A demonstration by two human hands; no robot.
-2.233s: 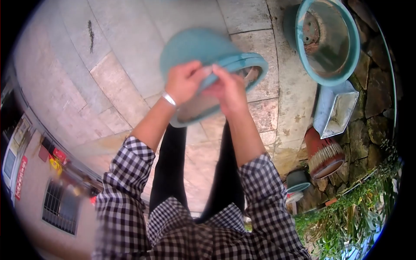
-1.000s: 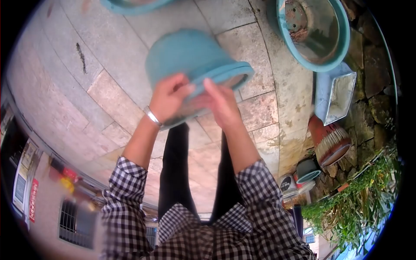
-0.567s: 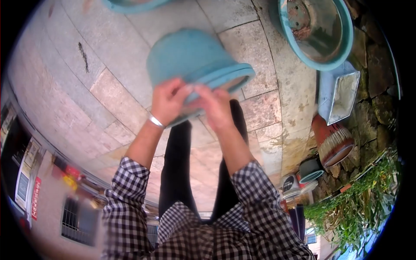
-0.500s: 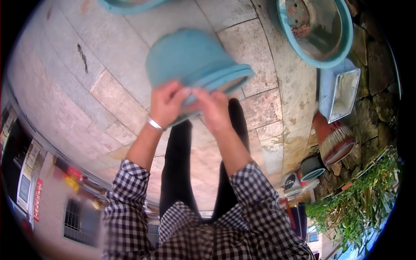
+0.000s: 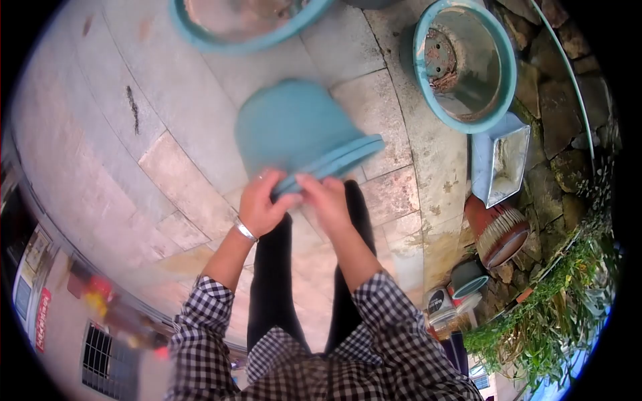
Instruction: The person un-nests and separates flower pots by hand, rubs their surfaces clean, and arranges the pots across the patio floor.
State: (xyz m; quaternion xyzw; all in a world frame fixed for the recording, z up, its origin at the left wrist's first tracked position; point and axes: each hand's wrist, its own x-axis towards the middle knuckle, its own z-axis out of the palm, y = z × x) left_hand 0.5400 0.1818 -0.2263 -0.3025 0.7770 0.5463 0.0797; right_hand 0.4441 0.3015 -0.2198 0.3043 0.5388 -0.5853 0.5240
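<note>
A teal plastic pot (image 5: 291, 123) hangs tilted in front of my legs, its rim turned toward me and its base away, so its inside is hidden. My left hand (image 5: 264, 204), with a silver bracelet at the wrist, grips the near edge of the rim. Close beside it, my right hand (image 5: 326, 202) holds the same rim, thumb over the edge. The fingers of both hands curl under the rim and are partly hidden. The hands are a little blurred.
Another teal pot (image 5: 251, 45) stands on the paving at the top. At the right, a large teal pot (image 5: 510, 67), a pale blue rectangular planter (image 5: 483, 164), a red-brown pot (image 5: 487, 227) and a small dark pot (image 5: 463, 272) line a stone wall (image 5: 558, 110). Green plants (image 5: 535, 334) grow below.
The held pot and both hands sit lower in view, and the rim has tipped so that its opening no longer shows. More of the top pot has come into view.
</note>
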